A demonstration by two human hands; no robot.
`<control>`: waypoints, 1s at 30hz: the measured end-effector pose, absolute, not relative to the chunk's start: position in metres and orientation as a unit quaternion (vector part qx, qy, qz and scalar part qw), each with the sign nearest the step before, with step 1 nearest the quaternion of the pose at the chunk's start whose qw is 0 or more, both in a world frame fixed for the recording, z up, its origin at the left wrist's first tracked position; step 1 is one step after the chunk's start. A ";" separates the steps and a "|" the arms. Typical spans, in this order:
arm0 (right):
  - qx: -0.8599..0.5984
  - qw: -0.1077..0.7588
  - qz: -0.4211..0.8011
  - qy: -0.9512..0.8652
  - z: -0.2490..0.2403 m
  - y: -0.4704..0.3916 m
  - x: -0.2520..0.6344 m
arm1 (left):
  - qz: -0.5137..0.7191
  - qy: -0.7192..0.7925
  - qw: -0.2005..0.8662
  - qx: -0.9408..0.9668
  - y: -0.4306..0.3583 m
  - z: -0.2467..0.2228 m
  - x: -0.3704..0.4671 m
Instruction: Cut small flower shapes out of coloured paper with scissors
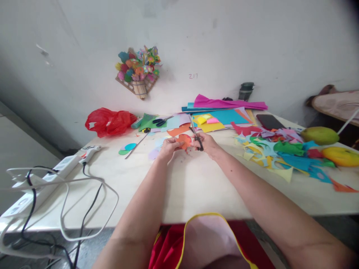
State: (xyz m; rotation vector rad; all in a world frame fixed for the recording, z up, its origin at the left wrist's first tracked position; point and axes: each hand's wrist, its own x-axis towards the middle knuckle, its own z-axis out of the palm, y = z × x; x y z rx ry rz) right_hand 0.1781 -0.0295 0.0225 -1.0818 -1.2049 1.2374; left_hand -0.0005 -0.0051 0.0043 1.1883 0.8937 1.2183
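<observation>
My left hand (169,148) pinches the edge of a roundish orange piece of paper (184,141) above the table. Closed around the handles of a pair of scissors (198,140), my right hand (208,143) is just right of that paper. The scissor blades point up and away from me, and they look clear of the orange piece, though the exact gap is hard to make out. Behind the hands lies another orange paper piece (179,130). Blue and green paper circles (130,147) rest to the left, beside a thin dark strip (137,145).
Paper scraps (280,151) are heaped on the right, near a phone (269,121) and two mango-like fruits (319,135). Coloured sheets (230,116) lie at the back. A red plastic bag (110,121), dark-handled scissors (159,121) and a power strip (45,186) with loose cables are leftward.
</observation>
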 end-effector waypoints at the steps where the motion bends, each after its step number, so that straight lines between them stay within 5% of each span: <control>1: -0.455 0.519 0.519 -0.504 0.023 -0.029 0.180 | 0.524 0.382 0.573 0.502 -0.004 0.004 -0.001; 20: -0.405 0.335 0.555 -0.645 0.020 -0.026 0.212 | 0.610 0.353 0.575 0.415 0.004 0.005 -0.008; 30: -0.405 0.343 0.550 -0.645 0.016 -0.027 0.199 | 0.617 0.350 0.591 0.384 0.001 0.007 0.000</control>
